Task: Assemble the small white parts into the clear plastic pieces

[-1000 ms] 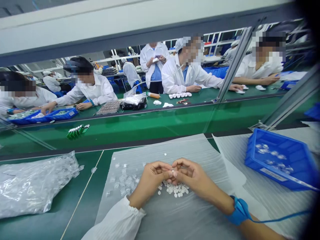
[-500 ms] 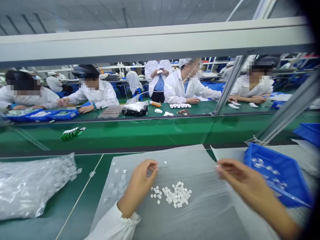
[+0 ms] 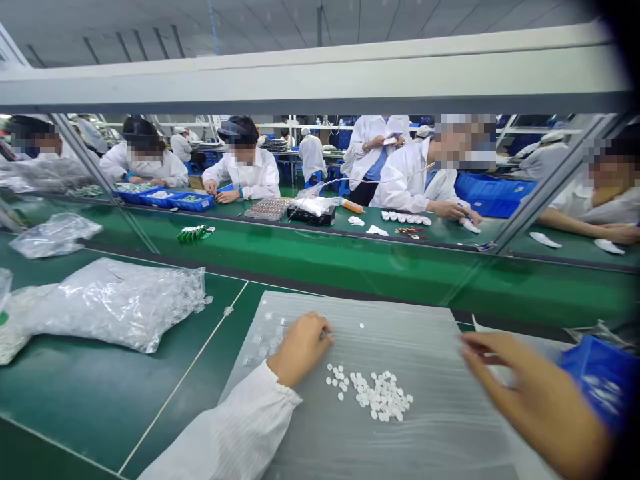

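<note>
Room: workshop, ceiling (image 3: 280,30) at top of frame, pale beam (image 3: 300,83) spanning the width below.
Far bench (image 3: 443,230): crossing the upper half; co-workers in white coats (image 3: 257,177) seated behind; blue trays (image 3: 197,205) at upper left.
Green strip (image 3: 320,260): running across mid-frame; small stack of green boards (image 3: 194,233) left of centre.
Near bench (image 3: 90,393): dark green, filling lower left; large clear bag (image 3: 115,307) of clear parts at left, smaller bag (image 3: 55,233) above.
Sheet (image 3: 445,433): pale, translucent, lower centre to lower right.
White discs (image 3: 384,399): loose heap on sheet, right of lower centre; smaller scatter just left of heap; single disc (image 3: 362,325) apart, higher up.
Clear pieces (image 3: 263,340): scattered at sheet's left side.
Left hand (image 3: 301,348): over sheet, between clear pieces and discs; fingers curled, tips partly hidden, contents or grip impossible to tell.
Right hand (image 3: 540,400): lower right, motion-blurred, near blue bin (image 3: 595,352) at right edge; fingers bent, clamped or apart impossible to tell.
</note>
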`<state>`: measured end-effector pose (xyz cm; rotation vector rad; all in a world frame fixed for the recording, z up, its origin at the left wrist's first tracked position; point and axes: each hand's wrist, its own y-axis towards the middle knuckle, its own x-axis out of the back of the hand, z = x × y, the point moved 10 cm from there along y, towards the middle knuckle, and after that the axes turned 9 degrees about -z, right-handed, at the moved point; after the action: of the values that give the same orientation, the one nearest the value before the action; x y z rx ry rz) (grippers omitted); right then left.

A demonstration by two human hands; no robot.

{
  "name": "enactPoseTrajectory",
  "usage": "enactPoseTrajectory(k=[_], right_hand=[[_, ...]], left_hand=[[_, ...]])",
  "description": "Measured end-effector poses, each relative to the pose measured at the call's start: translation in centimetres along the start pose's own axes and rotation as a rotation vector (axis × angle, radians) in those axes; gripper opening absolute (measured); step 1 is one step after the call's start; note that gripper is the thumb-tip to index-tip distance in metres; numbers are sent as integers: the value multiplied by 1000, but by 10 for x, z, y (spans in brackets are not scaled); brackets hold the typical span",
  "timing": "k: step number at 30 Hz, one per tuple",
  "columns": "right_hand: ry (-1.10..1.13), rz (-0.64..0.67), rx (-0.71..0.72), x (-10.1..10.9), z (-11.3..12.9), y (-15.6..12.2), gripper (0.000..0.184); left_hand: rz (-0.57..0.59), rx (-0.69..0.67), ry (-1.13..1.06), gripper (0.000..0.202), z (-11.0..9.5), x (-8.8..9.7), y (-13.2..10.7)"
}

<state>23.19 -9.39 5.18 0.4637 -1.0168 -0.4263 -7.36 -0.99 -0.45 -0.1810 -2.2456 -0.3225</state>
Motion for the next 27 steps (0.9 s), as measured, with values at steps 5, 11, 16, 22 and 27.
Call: enactPoseTrajectory(k=[5, 11, 16, 22, 27], right_hand=[[96, 418, 177, -121, 89, 14, 24], [72, 467, 173, -172, 90, 16, 23], [72, 423, 179, -165, 87, 15, 30], [604, 388, -208, -131, 81, 2, 28], [1074, 348, -636, -132, 66, -29, 42]], left_hand=[[-40, -30, -154, 13, -16, 1, -2], [-10, 77, -513, 18, -17, -15, -5], [-9, 170, -702, 22, -12, -22, -5], [10, 328, -929, 33, -6, -32, -9], [47, 426, -1061, 45, -14, -39, -16]])
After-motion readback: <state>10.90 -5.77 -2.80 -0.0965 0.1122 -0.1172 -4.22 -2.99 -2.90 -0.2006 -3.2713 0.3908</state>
